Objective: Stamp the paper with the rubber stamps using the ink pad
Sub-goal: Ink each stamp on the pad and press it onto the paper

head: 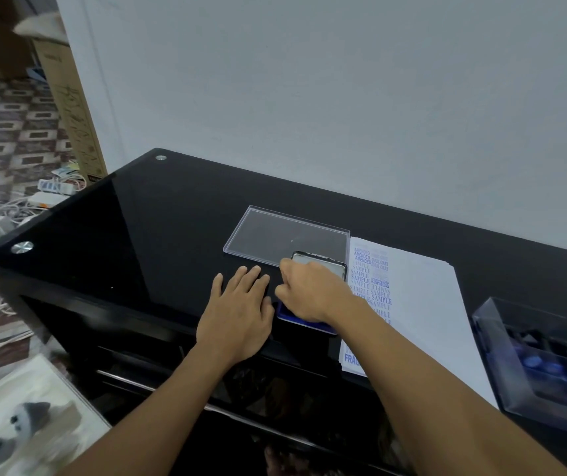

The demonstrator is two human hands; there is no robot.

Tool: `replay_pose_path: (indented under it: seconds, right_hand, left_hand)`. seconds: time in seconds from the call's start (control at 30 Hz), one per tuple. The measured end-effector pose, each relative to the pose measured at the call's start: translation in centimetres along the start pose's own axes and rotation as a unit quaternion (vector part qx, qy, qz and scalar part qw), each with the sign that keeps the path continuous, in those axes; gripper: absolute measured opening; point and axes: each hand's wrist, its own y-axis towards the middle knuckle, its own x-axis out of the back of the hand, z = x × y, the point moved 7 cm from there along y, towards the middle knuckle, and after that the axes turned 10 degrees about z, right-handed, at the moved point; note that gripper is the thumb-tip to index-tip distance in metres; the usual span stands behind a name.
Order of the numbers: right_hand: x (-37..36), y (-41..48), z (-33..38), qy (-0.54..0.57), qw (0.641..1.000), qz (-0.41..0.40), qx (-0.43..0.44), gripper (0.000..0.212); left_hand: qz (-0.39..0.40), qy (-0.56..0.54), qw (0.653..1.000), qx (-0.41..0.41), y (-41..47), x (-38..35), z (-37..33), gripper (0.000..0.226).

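The ink pad [309, 326] lies open near the table's front edge, its blue pad showing below my right hand and its metal lid [323, 264] tilted up behind. My right hand [313, 293] is over the pad with its fingers curled shut as if on a rubber stamp, but the hand hides the stamp itself. My left hand [241, 310] rests flat on the table just left of the pad, fingers spread and holding nothing. To the right of the pad, the white paper [423, 304] carries several blue stamp prints down its left side.
A clear plastic lid [261, 231] lies behind the ink pad. At the right edge stands a transparent box [502, 355] with blue-handled stamps in its compartments. The black glass table [138, 242] meets the wall at the back. Cables and power strips lie on the floor at left.
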Motion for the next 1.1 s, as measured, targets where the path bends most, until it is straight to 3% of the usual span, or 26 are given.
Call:
replay_pose_path:
  seconds: [0.3, 0.53, 0.8, 0.93, 1.1]
  right_hand:
    - [-0.6, -1.1, -1.3, 0.061, 0.997, -0.043, -0.003, 0.011]
    - [0.1, -0.2, 0.1, 0.004, 1.0, -0.013, 0.002, 0.013]
    - [-0.7, -1.1, -1.4, 0.07, 0.996, -0.047, -0.004, 0.01]
    - [-0.2, -0.8, -0.8, 0.037, 0.998, -0.046, -0.004, 0.013]
    - [0.2, -0.3, 0.1, 0.001, 1.0, -0.027, -0.004, 0.014]
  left_hand:
    - [0.009, 0.017, 1.0, 0.001, 0.0, -0.1, -0.1, 0.084]
    - [0.014, 0.006, 1.0, 0.003, 0.0, -0.1, 0.0, 0.058]
    - [0.008, 0.025, 1.0, 0.003, 0.0, -0.1, -0.1, 0.08]
    - [0.013, 0.016, 1.0, 0.002, 0.0, -0.1, -0.2, 0.083]
    - [0.016, 0.01, 1.0, 0.007, 0.0, 0.0, 0.0, 0.057]
